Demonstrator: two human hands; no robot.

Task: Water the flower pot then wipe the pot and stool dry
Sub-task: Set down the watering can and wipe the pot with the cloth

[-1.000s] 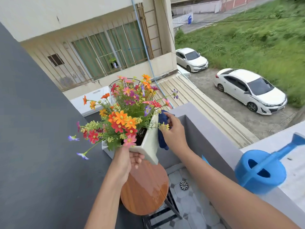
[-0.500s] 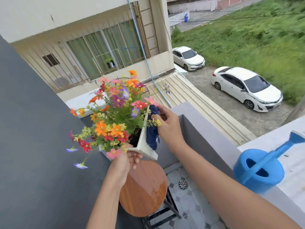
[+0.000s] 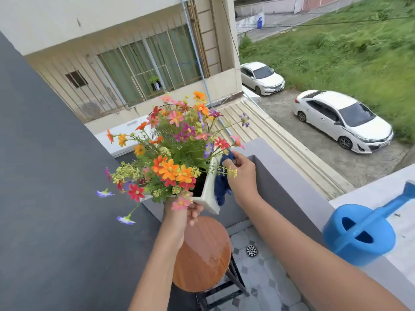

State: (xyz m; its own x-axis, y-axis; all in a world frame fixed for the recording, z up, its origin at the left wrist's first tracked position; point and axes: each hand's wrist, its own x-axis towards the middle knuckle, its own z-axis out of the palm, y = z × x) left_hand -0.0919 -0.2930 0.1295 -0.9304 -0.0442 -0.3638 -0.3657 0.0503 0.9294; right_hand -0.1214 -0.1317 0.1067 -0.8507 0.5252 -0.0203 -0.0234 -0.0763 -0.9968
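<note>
A white square flower pot full of orange, red and pink flowers is lifted and tilted above the round wooden stool. My left hand grips the pot's near rim from below. My right hand holds a dark blue cloth pressed against the pot's right side. The stool's seat looks wet and glossy. A blue watering can stands on the ledge at the right.
A grey balcony parapet runs behind the pot and to the right. A dark grey wall fills the left. Below lie a tiled floor with a drain, and far down white cars and grass.
The pot with its flowers has stayed raised off the stool and swung a little left and back. My right hand with the cloth has slid along the pot's right side.
</note>
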